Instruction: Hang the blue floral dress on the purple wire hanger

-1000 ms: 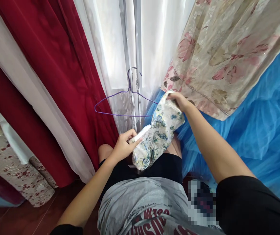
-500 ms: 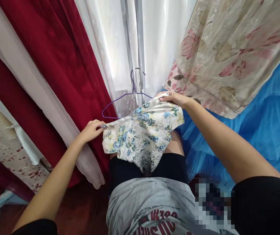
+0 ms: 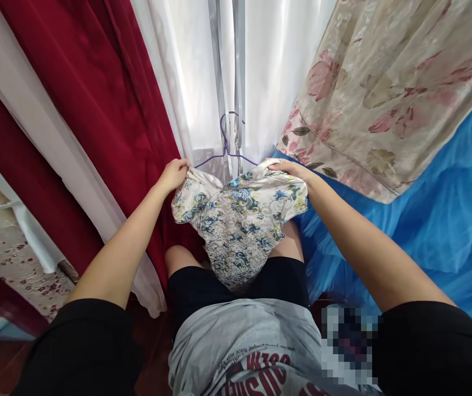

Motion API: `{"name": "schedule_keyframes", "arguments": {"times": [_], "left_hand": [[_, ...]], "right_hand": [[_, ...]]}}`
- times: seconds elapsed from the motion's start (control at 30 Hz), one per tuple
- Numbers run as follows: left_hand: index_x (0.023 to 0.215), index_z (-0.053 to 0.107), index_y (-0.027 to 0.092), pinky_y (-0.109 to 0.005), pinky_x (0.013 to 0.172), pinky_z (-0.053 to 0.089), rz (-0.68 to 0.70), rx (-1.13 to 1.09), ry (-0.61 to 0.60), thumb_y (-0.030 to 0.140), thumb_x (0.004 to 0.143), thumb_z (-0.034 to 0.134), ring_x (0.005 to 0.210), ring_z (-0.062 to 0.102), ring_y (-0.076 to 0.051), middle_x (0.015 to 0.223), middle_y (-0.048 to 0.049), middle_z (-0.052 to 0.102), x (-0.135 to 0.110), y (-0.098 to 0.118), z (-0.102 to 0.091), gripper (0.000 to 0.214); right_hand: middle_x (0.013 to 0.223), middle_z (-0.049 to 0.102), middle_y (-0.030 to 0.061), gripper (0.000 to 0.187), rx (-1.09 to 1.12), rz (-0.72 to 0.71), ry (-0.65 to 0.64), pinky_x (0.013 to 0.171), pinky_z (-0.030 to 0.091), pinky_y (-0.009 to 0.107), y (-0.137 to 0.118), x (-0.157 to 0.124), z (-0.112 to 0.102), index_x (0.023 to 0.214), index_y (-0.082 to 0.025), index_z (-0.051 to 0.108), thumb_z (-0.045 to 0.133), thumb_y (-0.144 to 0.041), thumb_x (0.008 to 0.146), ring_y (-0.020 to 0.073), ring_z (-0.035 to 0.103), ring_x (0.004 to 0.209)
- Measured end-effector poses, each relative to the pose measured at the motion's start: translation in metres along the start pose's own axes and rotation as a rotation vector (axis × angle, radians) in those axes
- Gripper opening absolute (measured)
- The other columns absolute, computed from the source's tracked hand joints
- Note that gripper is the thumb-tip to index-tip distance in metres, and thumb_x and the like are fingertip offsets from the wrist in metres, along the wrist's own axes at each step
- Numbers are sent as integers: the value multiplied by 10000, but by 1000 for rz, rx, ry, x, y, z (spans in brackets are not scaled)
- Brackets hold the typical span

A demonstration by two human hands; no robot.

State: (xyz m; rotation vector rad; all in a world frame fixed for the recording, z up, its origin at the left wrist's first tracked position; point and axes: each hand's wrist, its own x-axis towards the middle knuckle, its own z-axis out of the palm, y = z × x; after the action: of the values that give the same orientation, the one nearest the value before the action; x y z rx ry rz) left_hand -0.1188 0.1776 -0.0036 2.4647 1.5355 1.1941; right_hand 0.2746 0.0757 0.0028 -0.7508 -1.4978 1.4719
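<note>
A white short-sleeved garment (image 3: 239,220) with a blue and yellow floral print hangs over my lap, its shoulders spread between my two hands. My left hand (image 3: 175,173) is closed on its left shoulder. At the other shoulder, my right hand (image 3: 287,166) grips the fabric with the thumb on top. Behind the neckline shows a purple hanger (image 3: 227,154), its hook upright and both arms running under the shoulders. The hanger's ends are hidden by the cloth and my hands.
Red drapes (image 3: 107,104) hang at the left and a white curtain (image 3: 268,71) straight ahead. Floral beige fabric (image 3: 376,99) and blue tulle (image 3: 433,220) fill the right side. A pixelated patch covers something beside my shirt.
My left hand has moved up and to the right, lifting the garment's left shoulder over the hanger's left arm, which was bare before. My right hand stays nearly in place.
</note>
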Motion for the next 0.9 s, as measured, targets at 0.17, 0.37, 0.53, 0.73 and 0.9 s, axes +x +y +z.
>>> {"name": "schedule_keyframes", "arguments": {"times": [0.17, 0.37, 0.53, 0.73, 0.9], "left_hand": [[796, 636, 186, -271, 560, 431, -312, -135, -105, 322, 872, 584, 521, 543, -167, 597, -20, 597, -27, -35, -7, 165], [760, 616, 176, -296, 601, 460, -412, -233, 111, 269, 888, 572, 539, 560, -170, 584, -20, 581, -12, -33, 2, 165], [712, 577, 161, -300, 776, 470, -360, -250, 330, 198, 912, 516, 832, 615, -203, 746, -47, 622, 36, 11, 27, 212], [942, 649, 112, -322, 864, 463, 54, -451, 36, 200, 888, 620, 828, 597, -172, 872, -50, 651, 65, 76, 34, 108], [944, 634, 132, -318, 860, 442, -32, -362, 14, 385, 1008, 463, 871, 604, -204, 906, -77, 655, 22, 58, 10, 313]], "right_hand": [[798, 782, 63, 285, -56, 77, 61, 652, 584, 337, -6, -4, 1, 872, -187, 717, 859, -284, 644, 229, 717, 675], [833, 794, 66, 377, -36, 107, 64, 683, 612, 354, 4, 3, -6, 953, -174, 740, 861, -295, 617, 239, 744, 688], [780, 784, 75, 365, -46, 101, 82, 712, 616, 380, 12, 3, -2, 949, -165, 721, 841, -322, 642, 263, 750, 696], [784, 779, 61, 315, 35, 213, 128, 744, 612, 407, 14, -2, -2, 945, -203, 709, 817, -423, 747, 273, 749, 727], [880, 788, 70, 487, 59, 117, 179, 774, 606, 424, 34, -28, -10, 1093, -227, 703, 691, -637, 830, 300, 755, 864]]}}
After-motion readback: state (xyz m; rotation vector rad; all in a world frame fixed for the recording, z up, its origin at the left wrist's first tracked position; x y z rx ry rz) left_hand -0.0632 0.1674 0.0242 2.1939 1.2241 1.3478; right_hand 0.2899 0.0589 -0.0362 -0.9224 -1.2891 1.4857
